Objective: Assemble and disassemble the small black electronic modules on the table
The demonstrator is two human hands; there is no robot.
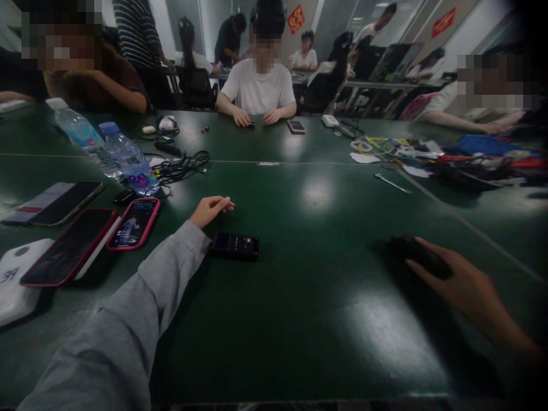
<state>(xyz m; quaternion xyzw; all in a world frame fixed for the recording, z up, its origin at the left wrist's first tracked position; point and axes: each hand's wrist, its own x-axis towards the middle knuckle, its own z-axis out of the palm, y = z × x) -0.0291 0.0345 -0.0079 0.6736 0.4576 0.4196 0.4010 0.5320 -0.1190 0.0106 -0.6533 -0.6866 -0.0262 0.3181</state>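
My left hand point(209, 211), in a grey sleeve, rests near the table's middle with its fingers loosely bent, the tips a little apart and nothing visible in them. Beside its cuff lies a small black device point(236, 245) with a dark screen and white markings. On the right, my right hand point(460, 279) is wrapped round a dark, blurred object point(422, 257), low over the table. Its shape is too smeared to tell its kind. A wrench point(393, 184) lies beyond this hand.
Left of my arm are a pink-cased phone point(134, 224), a red-cased phone point(71, 245), a white box point(21, 279) and two water bottles point(128, 157). Black cables point(184, 165) lie behind. Coloured cables point(385, 145) are heaped at the right. A person point(259, 85) sits opposite.
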